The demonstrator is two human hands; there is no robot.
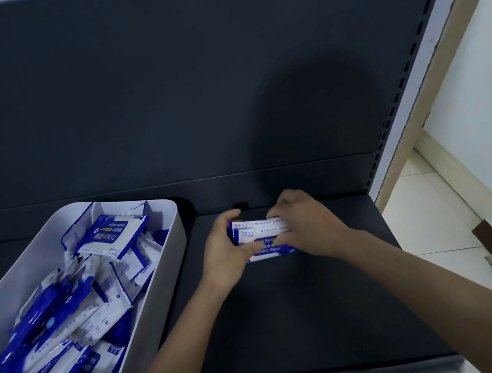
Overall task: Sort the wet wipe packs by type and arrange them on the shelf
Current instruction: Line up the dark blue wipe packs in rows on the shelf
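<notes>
The dark shelf [295, 325] fills most of the view, its flat board running back to a low step and a tall back panel. On its left part sits a pale bin [20, 259], heaped with blue-and-white packs [64, 317] lying at all angles, some face up and some on edge. To the right of the bin, near the back of the board, both hands meet round a small stack [262, 232] of the same kind of packs. The left hand [223, 249] grips its left end with the thumb on top. The right hand [307, 224] covers the right end, its fingers [275, 210] curled over the upper edge. The stack looks like two or three packs, though the count is hard to read, and I cannot tell whether the lowest one rests on the board or hangs just above it. These are soft film pouches, likely light for their size, with a damp wad inside that gives under pressure. The glossy wrap is probably slick, so stacked packs may slide over each other unless squeezed from both ends, much as the hands do now. The best hold is probably across the short ends or along the long edges, flat fingers below and thumb above. The crimped end seals are floppy and poor to lift by. They would hardly break, but a hard pinch on the label flap could peel it open.
</notes>
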